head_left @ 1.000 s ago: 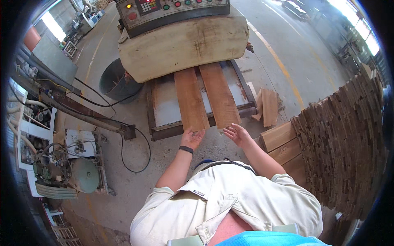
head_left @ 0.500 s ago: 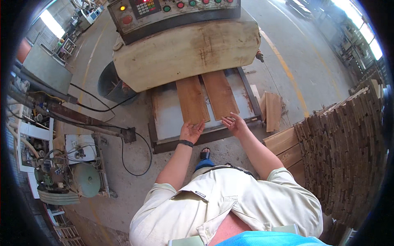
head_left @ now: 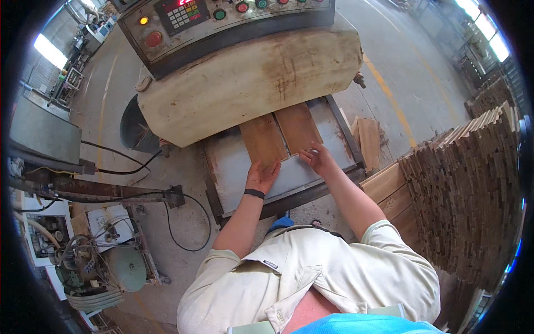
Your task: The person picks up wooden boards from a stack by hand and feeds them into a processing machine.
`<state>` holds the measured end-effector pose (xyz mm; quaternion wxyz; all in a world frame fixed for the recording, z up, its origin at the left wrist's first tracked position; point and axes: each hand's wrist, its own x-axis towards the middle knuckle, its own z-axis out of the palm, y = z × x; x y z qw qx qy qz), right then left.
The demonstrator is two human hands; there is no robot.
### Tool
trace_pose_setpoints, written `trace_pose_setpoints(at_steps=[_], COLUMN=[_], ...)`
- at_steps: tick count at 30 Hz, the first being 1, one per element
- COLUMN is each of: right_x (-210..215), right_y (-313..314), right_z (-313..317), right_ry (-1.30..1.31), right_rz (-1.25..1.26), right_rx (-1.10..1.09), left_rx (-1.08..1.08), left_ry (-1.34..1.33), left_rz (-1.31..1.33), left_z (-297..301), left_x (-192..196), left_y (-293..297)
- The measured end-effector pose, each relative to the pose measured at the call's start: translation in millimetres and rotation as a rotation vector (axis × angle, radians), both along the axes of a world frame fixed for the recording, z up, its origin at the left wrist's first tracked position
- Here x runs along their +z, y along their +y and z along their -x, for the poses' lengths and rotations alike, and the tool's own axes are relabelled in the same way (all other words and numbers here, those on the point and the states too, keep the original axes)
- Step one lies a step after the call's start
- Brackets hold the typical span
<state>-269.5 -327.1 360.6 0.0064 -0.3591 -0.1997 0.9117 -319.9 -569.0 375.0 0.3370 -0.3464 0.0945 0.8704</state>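
Note:
Two brown wooden boards lie side by side on the machine's pale bed, a narrow gap between them. Their far ends are hidden under a stained cream hood. At the near end of the left board is my left hand, palm up, its fingers stretched out against the board's edge. My right hand is at the near end of the right board, its fingers apart and slightly bent at the edge. Neither hand is wrapped around a board.
Above the hood is a control panel with a keypad and buttons. A tall stack of thin wooden boards stands at the right. Loose boards lean beside the bed. On the left are a dark bin, a steel arm and a hanging cable.
Both boards have slid farther under the hood, so less of each shows. My hands have stayed at their near ends. The view has turned slightly, and a foot has shifted below.

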Motion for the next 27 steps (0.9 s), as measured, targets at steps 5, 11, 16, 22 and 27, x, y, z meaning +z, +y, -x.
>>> trace_pose_setpoints(at_steps=[5,11,16,22,27], right_x=[-6.7,-8.8,-3.8,-42.5,-104.7], right_y=[-1.6,-15.6,-13.0,18.9,-3.7], right_z=[10.9,-4.9,-63.6,-213.7,-399.9], right_ry=[0.067,0.154,0.143,0.089,-0.464], right_rz=[0.007,-0.087,-0.098,-0.141,-0.511], right_rx=[0.068,0.087,0.071,-0.149,-0.168], left_rx=[-0.055,-0.124,-0.323,-0.573,-0.763], left_ry=[0.178,0.223,0.267,0.27,0.278], left_rz=[-0.033,0.071,0.049,0.038,0.057], left_z=[14.3,16.5,-14.7,-81.8,-139.8], left_x=[-5.8,-7.6,-1.8,11.7,9.2], left_y=[-3.4,11.1,22.0,38.2,60.1])
